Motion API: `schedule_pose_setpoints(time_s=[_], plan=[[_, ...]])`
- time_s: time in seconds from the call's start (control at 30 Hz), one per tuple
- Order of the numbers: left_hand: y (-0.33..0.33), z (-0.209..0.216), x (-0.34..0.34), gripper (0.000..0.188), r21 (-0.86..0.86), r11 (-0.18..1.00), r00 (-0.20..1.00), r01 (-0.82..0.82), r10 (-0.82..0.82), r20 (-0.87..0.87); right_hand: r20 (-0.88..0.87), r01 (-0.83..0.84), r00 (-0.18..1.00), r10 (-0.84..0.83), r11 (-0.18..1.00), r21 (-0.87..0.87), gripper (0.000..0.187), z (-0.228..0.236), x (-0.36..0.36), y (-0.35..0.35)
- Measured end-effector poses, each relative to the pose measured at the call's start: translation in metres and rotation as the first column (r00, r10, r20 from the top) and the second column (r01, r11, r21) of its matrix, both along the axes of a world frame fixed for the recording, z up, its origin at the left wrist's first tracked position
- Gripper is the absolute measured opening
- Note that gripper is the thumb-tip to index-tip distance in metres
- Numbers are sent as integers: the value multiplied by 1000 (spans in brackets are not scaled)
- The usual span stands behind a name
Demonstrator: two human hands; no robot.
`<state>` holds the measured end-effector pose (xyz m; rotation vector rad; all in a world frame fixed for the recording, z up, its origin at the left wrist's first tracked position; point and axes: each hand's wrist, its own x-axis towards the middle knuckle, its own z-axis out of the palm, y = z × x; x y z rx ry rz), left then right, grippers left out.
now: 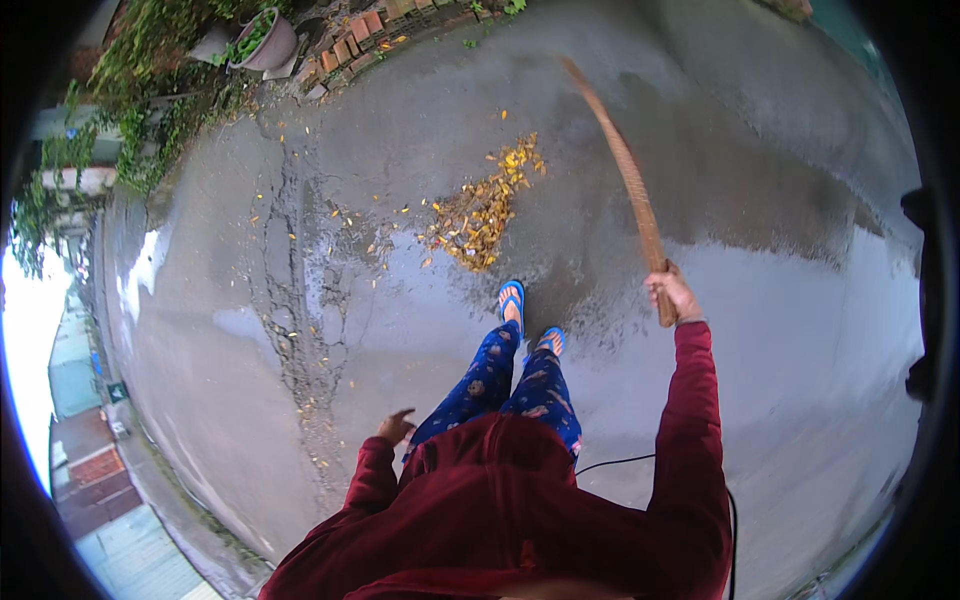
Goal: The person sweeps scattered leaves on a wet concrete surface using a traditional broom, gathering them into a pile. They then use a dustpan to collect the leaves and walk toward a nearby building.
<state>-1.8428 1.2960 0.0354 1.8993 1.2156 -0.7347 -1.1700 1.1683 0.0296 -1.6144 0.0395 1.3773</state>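
Note:
My right hand [675,292] is closed around the thick end of a long brown stick broom [628,168]. The broom reaches forward over the wet ground, tapering and bending left to a thin, blurred far end. Left of it lies a loose heap of yellow and brown leaves [475,222], just ahead of my feet; the broom is apart from this heap. My left hand [397,427] hangs by my left hip, holding nothing, with a finger stretched out toward my leg.
Wet grey pavement [420,130] spreads around me, with a rough crack [290,270] and scattered leaves on the left. A potted plant [266,42] and a brick edging [350,42] border the far left. A black cord [615,461] hangs by my right side.

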Motion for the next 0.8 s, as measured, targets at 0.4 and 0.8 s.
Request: schedule_pose_setpoints(time_s=[0.4, 0.8], plan=[[48, -20, -36, 51, -279, 212, 274, -937, 939, -205, 191, -387, 848, 494, 824, -414, 64, -185, -65, 170], [109, -22, 85, 51, -294, 691, 698, -660, 709, 98, -317, -495, 842, 437, 859, -129, 37, 28, -156, 86]])
